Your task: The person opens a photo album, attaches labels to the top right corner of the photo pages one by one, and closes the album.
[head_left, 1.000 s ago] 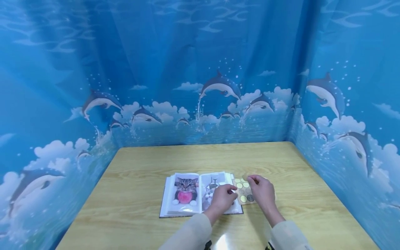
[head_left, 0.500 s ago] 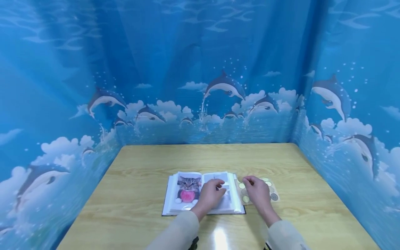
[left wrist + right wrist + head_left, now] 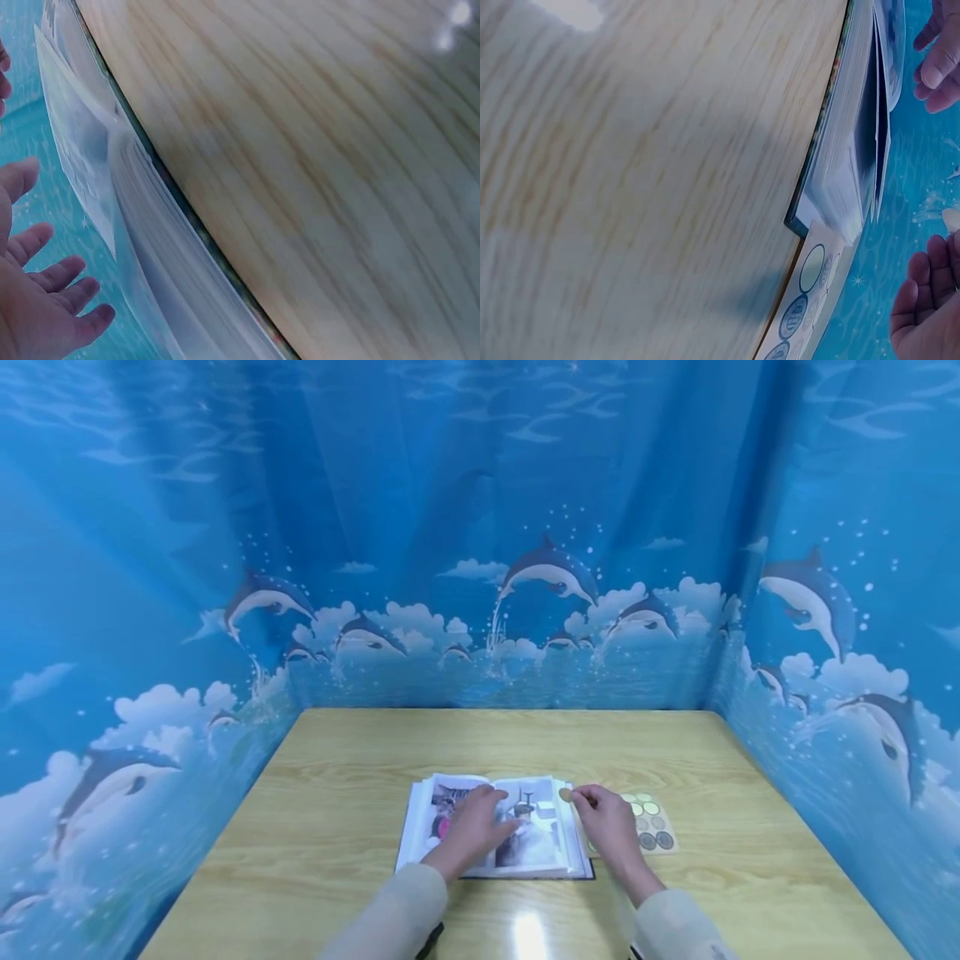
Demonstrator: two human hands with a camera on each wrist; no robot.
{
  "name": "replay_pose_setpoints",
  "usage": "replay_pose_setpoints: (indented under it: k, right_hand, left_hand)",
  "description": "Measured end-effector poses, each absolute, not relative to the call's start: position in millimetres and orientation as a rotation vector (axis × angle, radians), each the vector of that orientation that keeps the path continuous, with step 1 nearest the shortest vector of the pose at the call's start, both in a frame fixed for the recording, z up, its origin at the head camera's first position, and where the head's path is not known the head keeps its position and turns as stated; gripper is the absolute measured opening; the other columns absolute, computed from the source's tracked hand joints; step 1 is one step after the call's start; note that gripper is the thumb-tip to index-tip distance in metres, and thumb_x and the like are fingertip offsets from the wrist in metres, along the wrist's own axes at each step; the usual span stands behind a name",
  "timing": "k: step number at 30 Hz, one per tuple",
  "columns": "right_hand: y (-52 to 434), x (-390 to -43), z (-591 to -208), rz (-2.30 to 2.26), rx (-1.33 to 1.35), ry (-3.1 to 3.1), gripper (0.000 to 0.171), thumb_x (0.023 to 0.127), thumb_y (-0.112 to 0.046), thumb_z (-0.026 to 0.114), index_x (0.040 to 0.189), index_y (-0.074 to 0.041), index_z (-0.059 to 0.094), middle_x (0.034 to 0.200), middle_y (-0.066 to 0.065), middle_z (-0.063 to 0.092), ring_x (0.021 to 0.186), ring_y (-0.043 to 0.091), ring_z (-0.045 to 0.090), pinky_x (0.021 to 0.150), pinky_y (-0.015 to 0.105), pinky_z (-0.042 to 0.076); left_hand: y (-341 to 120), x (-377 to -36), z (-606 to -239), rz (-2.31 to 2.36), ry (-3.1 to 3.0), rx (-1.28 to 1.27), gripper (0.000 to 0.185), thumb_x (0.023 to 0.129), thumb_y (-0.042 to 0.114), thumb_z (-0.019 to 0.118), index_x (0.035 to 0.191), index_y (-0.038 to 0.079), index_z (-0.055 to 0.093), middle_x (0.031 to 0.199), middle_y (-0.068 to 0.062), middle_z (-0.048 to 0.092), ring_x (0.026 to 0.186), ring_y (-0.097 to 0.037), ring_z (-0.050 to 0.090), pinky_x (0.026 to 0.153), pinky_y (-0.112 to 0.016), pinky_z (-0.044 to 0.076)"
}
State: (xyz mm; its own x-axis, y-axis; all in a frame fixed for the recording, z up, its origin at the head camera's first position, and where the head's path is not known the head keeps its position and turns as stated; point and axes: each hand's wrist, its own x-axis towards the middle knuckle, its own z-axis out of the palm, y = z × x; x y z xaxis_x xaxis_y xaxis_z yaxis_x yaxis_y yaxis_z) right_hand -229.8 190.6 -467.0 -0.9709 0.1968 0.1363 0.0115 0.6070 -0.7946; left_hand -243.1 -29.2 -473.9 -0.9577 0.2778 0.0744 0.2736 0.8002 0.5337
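An open photo album (image 3: 573, 852) lies on the table, with a cat picture on its left page and a grey-and-white picture on the right page. My left hand (image 3: 471, 828) is over the left page with fingers spread, holding nothing, and covers part of the cat picture. In the left wrist view that hand (image 3: 45, 300) shows loose, separated fingers. My right hand (image 3: 609, 827) pinches a round gold sticker (image 3: 565, 794) at the album's upper right edge. Behind it, a sheet of round stickers (image 3: 651, 821), some gold and some dark, sticks out beside the album, partly hidden.
The wooden table (image 3: 337, 827) extends on all sides of the album. A blue curtain (image 3: 420, 527) printed with dolphins and clouds stands along the back and both sides. Light glares off the table near its front.
My left hand has moved left from the right page to the left page, its fingers spreading. My right hand has moved left from the sticker sheet, carrying the gold sticker to the album's edge.
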Motion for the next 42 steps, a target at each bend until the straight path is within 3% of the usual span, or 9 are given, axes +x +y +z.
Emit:
replay_pose_setpoints:
  k: [6,16,29,42]
  right_hand:
    - [185.3,-233.1,-468.8,1.252,-0.145,-2.628,0.016,0.095,-0.019,0.066,0.101,-0.007,0.074,0.088,0.003,0.071,0.077,0.017,0.061,0.069,0.034,0.051]
    - [174.6,-239.9,-472.1,1.271,-0.078,-2.626,0.014,0.094,-0.017,0.066,0.099,-0.007,0.074,0.082,0.001,0.068,0.073,0.015,0.058,0.065,0.031,0.049]
    - [147.3,-255.2,-467.5,1.182,0.011,-2.641,0.012,0.094,-0.016,0.067,0.096,-0.008,0.075,0.082,0.000,0.070,0.073,0.013,0.060,0.068,0.034,0.053]
    - [121.5,-276.5,-470.9,1.165,0.049,-2.680,0.013,0.095,-0.018,0.064,0.095,-0.010,0.075,0.083,-0.001,0.070,0.076,0.015,0.062,0.070,0.035,0.054]
  left_hand:
    - [-42.9,-246.0,-476.8,0.530,3.021,0.469,0.067,0.088,0.048,0.071,0.142,0.013,0.053,0.152,-0.016,0.040,0.144,-0.036,0.030,0.117,-0.058,0.020]
    - [-72.0,-236.9,-483.6,0.386,3.015,0.464,0.083,0.087,0.057,0.068,0.151,0.011,0.041,0.159,-0.020,0.027,0.148,-0.039,0.017,0.119,-0.057,0.012]
    - [-91.8,-230.2,-493.6,0.411,3.012,0.548,0.090,0.090,0.057,0.064,0.149,-0.005,0.037,0.157,-0.028,0.023,0.146,-0.042,0.019,0.119,-0.049,0.020]
    - [-97.1,-226.8,-498.5,0.477,3.003,0.504,0.089,0.087,0.056,0.067,0.145,-0.007,0.042,0.152,-0.029,0.033,0.142,-0.043,0.031,0.116,-0.050,0.028]
